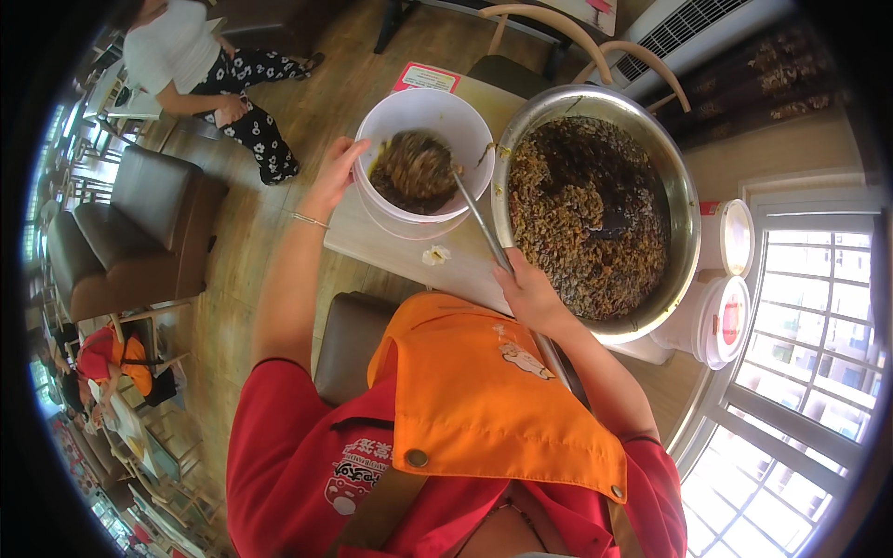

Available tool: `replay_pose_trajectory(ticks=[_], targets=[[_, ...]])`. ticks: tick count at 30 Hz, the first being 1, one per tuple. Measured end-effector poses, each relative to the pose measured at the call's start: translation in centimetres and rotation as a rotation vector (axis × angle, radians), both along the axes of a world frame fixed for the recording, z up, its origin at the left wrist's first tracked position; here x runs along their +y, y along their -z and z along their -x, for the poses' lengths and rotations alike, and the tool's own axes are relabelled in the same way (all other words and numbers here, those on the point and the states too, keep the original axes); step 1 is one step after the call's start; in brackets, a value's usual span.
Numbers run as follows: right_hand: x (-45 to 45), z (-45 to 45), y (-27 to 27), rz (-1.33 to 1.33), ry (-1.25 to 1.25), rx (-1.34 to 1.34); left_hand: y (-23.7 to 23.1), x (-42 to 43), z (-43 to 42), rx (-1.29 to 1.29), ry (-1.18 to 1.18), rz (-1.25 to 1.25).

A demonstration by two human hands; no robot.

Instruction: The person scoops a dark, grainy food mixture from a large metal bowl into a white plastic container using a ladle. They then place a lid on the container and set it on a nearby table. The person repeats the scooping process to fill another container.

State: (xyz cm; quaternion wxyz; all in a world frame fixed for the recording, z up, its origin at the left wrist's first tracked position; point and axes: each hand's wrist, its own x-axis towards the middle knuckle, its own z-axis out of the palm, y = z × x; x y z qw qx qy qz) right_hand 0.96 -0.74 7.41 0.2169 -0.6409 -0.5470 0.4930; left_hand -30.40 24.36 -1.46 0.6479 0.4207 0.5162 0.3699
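Observation:
My left hand [339, 171] grips the rim of a white plastic bucket [380, 122] on its left side. In my right hand [528, 289] is the metal handle of a ladle [481, 220], whose far end reaches into the bucket. Brown chopped food [415, 171] lies in the bucket and looks blurred around the ladle's hidden head. Right beside the bucket stands a large stainless steel basin [687, 230], filled with dark liquid and chopped, pickle-like food [558, 230]. A strand of food hangs at the bucket's right rim.
Both vessels stand on a light table [363, 234] with a crumpled pale scrap [437, 255] and a red-edged printed card [425, 78]. Lidded white buckets [729, 321] stand right of the basin. A wooden-armed chair [558, 31] is behind; a person [209, 91] is at left near a brown sofa [132, 230].

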Motion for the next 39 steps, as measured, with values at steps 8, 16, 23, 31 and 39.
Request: replay_pose_trajectory(ticks=[8, 16, 23, 31, 39], targets=[[0.4, 1.1, -1.7, -0.047, -0.219, -0.621, 2.1, -1.4, 1.3, -0.052, -0.055, 0.024], [1.0, -1.7, -2.5, 0.436, 0.26, 0.766, 1.9, -1.1, 0.3, -0.092, -0.076, 0.037], [-1.5, -5.6, -4.7, 0.5, 0.377, 1.328, 1.8, -1.4, 0.5, -0.152, -0.124, 0.059], [-6.6, -15.8, -5.7, 0.144, 0.455, 0.139, 0.7, -1.3, 0.1, -0.163, -0.069, 0.051], [-7.7, -19.5, 3.7, 0.066, 0.329, -0.834, 0.2, -1.3, -0.4, -0.135, -0.098, 0.092]])
